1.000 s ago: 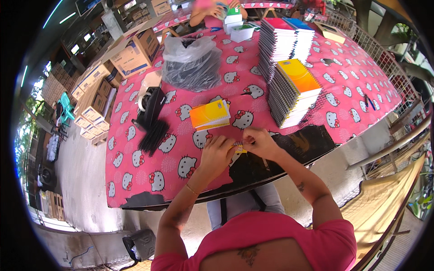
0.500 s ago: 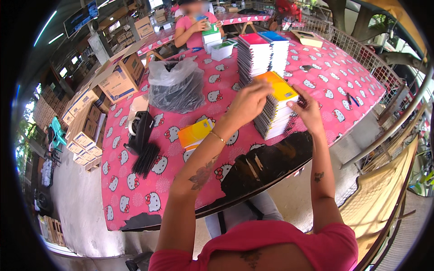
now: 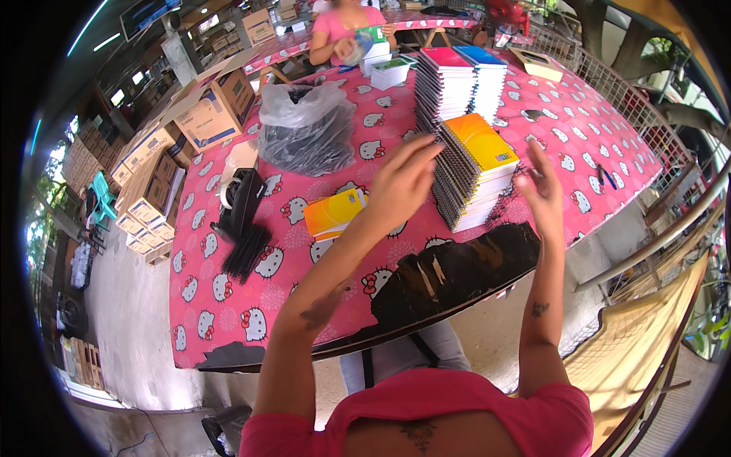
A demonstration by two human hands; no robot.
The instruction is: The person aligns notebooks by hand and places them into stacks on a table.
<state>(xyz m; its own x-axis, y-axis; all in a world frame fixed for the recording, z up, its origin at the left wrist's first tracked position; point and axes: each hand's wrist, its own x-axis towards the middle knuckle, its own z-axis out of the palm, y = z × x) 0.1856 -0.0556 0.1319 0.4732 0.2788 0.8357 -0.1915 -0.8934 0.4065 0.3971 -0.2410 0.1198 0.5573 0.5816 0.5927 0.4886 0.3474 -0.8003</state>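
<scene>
A stack of spiral notebooks (image 3: 478,179) with a yellow-orange cover on top stands near the table's front edge, its coils facing left. My left hand (image 3: 405,183) is at the coil side, fingers stretched out and close to the upper coils; whether they touch is unclear. To the right of the stack, my right hand (image 3: 542,189) is open, fingers apart, holding nothing. Just behind stand taller stacks of pink-covered notebooks (image 3: 445,82) and blue-covered notebooks (image 3: 485,76). A few yellow-orange booklets (image 3: 335,213) lie left of my left forearm.
Loose black coils (image 3: 247,253) lie beside a black tape dispenser (image 3: 245,196). A clear plastic bag (image 3: 308,126) holds dark contents. Pliers (image 3: 607,177) lie at right. Across the pink patterned table (image 3: 228,312), a person handles green-covered pads (image 3: 388,72). Cardboard boxes (image 3: 213,114) stand left.
Both hands have moved off the top of the yellow stack: the left to its coil side, the right away to the right, opening. The person opposite has lowered a hand.
</scene>
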